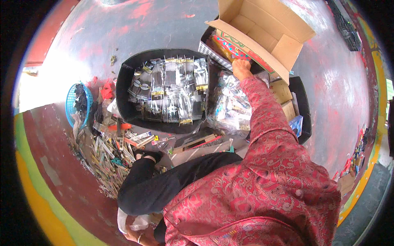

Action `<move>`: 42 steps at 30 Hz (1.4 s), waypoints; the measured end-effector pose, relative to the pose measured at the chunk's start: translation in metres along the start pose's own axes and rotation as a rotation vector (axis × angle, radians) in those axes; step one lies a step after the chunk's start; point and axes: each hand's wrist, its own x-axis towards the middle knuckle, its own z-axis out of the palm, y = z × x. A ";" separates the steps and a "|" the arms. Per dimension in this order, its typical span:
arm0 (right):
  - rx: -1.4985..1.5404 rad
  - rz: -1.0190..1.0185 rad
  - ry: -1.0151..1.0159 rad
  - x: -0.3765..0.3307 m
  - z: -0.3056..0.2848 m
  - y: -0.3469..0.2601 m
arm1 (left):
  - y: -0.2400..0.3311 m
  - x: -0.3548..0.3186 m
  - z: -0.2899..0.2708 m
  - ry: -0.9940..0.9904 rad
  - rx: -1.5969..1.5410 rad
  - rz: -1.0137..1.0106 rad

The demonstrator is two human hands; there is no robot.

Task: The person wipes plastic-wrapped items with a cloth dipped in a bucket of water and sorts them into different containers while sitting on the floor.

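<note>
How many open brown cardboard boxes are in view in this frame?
1. The open brown cardboard box sits at top centre, flaps spread, just beyond the person's right hand. Smaller closed cartons beside the red sleeve may hide others.

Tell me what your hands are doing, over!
Right hand closed on the cardboard box edge. Left hand low by a white bag, grip unclear. Packets fill the black tray.
</note>
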 end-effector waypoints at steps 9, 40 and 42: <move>-0.148 -0.031 0.295 0.042 0.030 0.041 | 0.003 0.008 -0.016 -0.019 0.099 0.017; 0.382 0.205 0.359 -0.092 0.017 0.045 | 0.008 0.014 -0.006 0.074 0.110 -0.171; 0.427 0.294 0.379 -0.078 0.021 0.056 | 0.004 0.012 -0.009 0.064 0.086 -0.172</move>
